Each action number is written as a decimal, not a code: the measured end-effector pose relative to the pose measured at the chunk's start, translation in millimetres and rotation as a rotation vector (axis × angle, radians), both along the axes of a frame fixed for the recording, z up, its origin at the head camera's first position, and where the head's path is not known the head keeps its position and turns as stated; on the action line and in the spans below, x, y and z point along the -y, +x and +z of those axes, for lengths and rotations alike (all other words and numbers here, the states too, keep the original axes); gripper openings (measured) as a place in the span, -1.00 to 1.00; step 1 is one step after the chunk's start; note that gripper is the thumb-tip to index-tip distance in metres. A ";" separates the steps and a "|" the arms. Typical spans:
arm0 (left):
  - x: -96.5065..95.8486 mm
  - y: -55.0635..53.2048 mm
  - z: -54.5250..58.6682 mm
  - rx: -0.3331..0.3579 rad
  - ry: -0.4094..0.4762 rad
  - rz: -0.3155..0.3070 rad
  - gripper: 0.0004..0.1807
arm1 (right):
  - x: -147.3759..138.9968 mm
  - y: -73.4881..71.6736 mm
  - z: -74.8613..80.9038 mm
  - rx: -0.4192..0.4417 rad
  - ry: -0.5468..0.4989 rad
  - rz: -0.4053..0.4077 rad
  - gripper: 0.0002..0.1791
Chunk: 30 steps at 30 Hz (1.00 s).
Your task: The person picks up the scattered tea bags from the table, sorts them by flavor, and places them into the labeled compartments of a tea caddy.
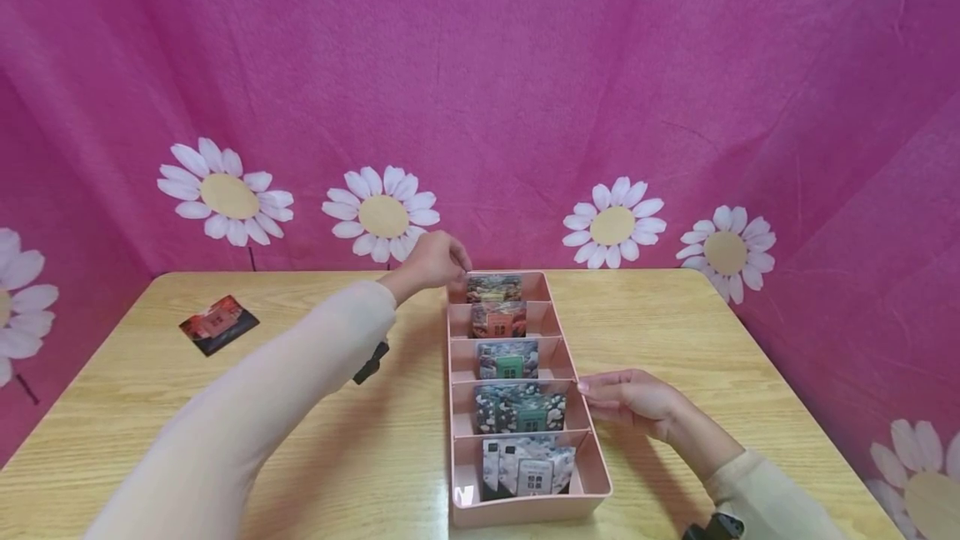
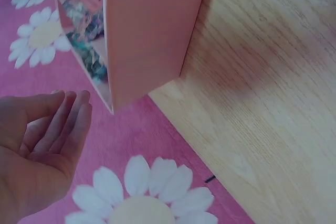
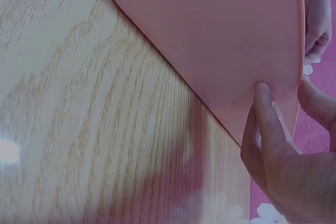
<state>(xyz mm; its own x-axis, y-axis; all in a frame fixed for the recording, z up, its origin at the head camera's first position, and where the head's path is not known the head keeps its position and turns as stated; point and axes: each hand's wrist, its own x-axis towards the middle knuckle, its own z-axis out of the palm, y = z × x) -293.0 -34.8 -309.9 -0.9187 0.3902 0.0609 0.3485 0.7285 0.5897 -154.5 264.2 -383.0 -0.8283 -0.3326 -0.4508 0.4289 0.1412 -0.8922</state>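
A long pink divided box (image 1: 531, 510) stands on the table, with small printed tea sachets upright in each compartment. At its far left corner my left hand (image 1: 438, 260) hovers, fingers loosely bent. In the left wrist view this hand (image 2: 50, 145) is empty and apart from the box corner. My right hand (image 1: 637, 400) is at the box's right wall, level with the divider behind the dark green floral sachets (image 1: 517, 411). In the right wrist view its fingertips (image 3: 261, 90) touch the outer wall, with the thumb at the rim, holding the box edge.
A single red and black sachet (image 1: 219, 324) lies flat on the wooden table (image 1: 360, 448) at the far left. Behind the table's back edge hangs a pink cloth (image 1: 480, 107) with large daisies. White sachets (image 1: 528, 469) fill the nearest compartment.
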 end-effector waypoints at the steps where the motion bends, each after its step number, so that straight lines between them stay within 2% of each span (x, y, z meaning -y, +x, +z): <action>1: 3.6 -0.1 -0.1 0.004 0.006 0.005 -0.86 | -0.2 0.6 -0.2 0.002 -0.001 -0.003 -0.62; 7: 33.9 -3.2 -8.8 -0.002 0.004 0.031 -0.86 | -2.3 2.9 -1.0 -0.001 -0.039 0.006 -0.69; 11: 62.7 -5.6 -23.2 -0.001 0.003 0.061 -0.84 | -4.0 2.9 -1.7 0.003 -0.029 -0.001 -0.67; 15: 94.6 -5.4 -36.3 0.037 -0.035 0.124 -0.78 | -3.9 2.3 -1.6 0.009 0.003 -0.012 -0.61; 19: 129.5 -0.9 -44.3 0.032 -0.132 0.147 -0.70 | -2.3 1.5 -0.2 0.029 0.043 -0.031 -0.53; 22: 160.4 6.5 -48.7 0.062 -0.185 0.155 -0.62 | -1.5 0.1 1.1 0.036 0.065 -0.033 -0.52; 25: 191.9 13.3 -51.6 0.110 -0.241 0.193 -0.55 | -1.2 -1.2 1.2 0.023 0.056 -0.017 -0.54; 30: 234.6 19.4 -56.1 0.123 -0.371 0.277 -0.47 | -0.7 -1.0 1.3 0.011 0.031 0.005 -0.53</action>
<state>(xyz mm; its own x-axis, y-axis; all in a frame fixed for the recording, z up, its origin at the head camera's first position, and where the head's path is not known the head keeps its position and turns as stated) -273.6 -269.5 -366.0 -0.9827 0.1047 -0.1524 0.0556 0.9533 0.2969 -155.5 264.9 -381.7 -0.8218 -0.3224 -0.4697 0.4375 0.1709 -0.8828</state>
